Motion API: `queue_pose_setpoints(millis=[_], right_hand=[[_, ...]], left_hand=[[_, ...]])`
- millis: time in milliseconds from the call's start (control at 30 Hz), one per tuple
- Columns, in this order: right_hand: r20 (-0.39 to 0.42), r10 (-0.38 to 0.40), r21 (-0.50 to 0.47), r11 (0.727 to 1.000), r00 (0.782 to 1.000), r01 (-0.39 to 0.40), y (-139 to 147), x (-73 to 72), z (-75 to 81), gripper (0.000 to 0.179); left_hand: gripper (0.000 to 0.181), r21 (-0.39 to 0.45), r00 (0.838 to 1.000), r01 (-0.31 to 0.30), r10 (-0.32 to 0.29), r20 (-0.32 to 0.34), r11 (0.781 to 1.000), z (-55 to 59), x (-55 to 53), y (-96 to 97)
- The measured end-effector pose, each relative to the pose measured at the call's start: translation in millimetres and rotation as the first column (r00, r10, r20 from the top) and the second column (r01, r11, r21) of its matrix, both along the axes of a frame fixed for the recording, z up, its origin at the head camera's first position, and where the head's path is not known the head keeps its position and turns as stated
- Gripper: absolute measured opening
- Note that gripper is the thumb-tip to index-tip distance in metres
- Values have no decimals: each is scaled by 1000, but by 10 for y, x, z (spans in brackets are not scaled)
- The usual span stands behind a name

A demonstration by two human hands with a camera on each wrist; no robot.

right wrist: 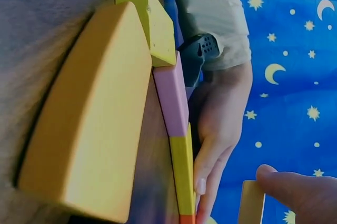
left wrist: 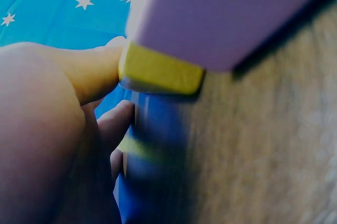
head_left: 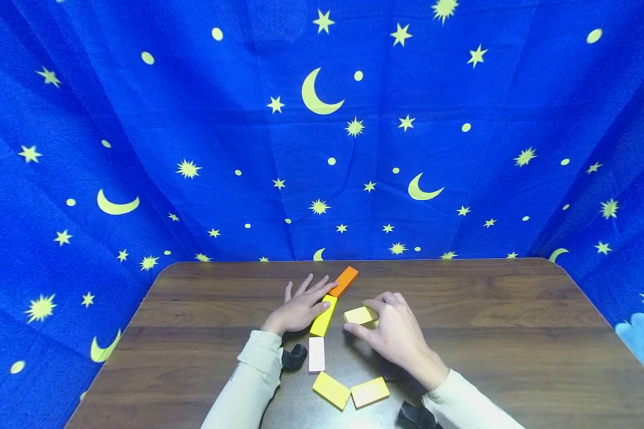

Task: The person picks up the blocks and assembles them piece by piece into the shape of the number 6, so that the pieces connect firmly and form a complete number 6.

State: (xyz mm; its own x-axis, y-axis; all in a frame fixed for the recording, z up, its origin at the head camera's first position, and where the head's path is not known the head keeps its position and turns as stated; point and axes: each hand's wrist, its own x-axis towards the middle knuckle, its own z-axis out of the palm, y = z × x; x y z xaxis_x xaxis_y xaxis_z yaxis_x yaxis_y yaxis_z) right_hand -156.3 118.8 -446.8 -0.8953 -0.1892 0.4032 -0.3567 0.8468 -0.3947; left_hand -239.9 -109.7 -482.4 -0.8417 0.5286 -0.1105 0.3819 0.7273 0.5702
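A pale yellow block (head_left: 358,316) is pinched between the thumb and fingers of my right hand (head_left: 399,333), raised a little over the table. My left hand (head_left: 299,308) lies beside a bright yellow block (head_left: 322,320), its fingers extended and its thumb touching that block. One fingertip reaches the orange block (head_left: 347,279) at the far end of the row. Next to the yellow block, nearer me, is a pink block (head_left: 316,356). In the right wrist view, only part of the held block (right wrist: 251,203) shows, with the thumb on its end.
Two more blocks, one yellow (head_left: 331,391) and one yellow-orange (head_left: 370,392), angle round at the near end, forming a curved line. All lie on a brown wooden table (head_left: 488,333). A blue star-patterned cloth (head_left: 375,143) hangs behind and at both sides.
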Motion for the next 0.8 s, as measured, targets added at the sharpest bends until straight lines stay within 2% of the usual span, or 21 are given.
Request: queue_pose_setpoints(millis=[400,800], right_hand=[[65,50,27,998,997,-52,-158,-115,-35,59],[57,76,84,993,995,-81,-202,-200,-100,60]], left_hand=[[50,-6,1000,-10,10,-2,1000,-21,-7,-7],[51,-7,1000,-12,12,9,1000,-6,-12,8]])
